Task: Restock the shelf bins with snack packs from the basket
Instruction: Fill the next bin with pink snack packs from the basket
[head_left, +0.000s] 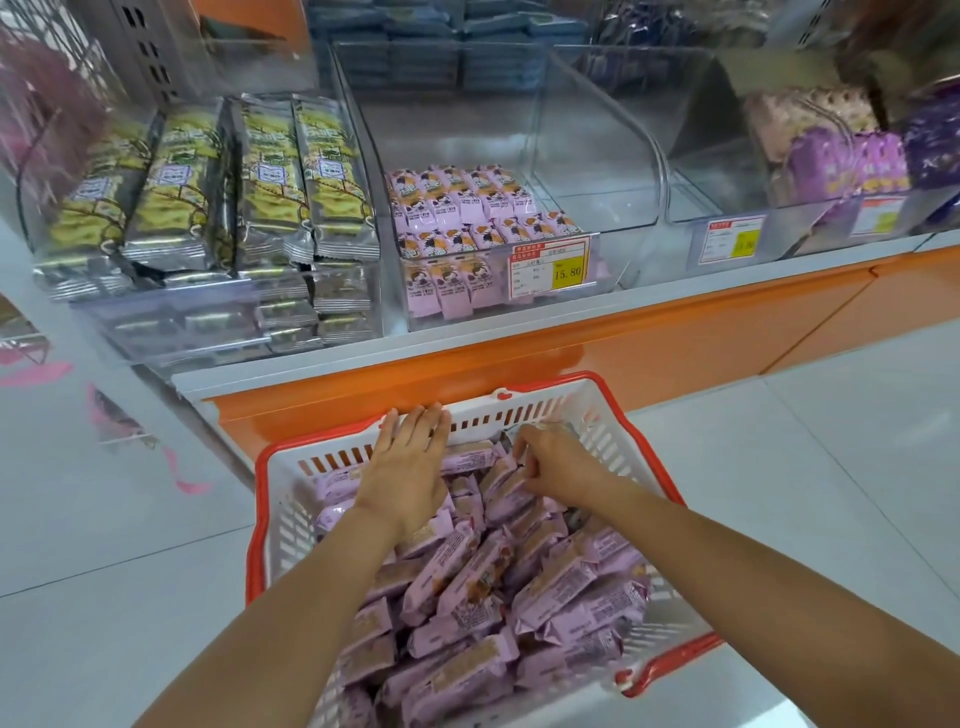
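The basket (540, 408) is heaped with snack packs (550, 582). At its far end the left hand (408, 462) lies flat on them, fingers straight. The right hand (558, 465) curls its fingers round 1. Best gather several squarely, then lift them to the half-empty bin (597, 197) beyond the basket.

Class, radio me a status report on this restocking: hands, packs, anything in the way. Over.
Left hand open, flat on packs in basket. Right hand pinching one pack. Middle bin part full, room behind. Nothing blocking it.
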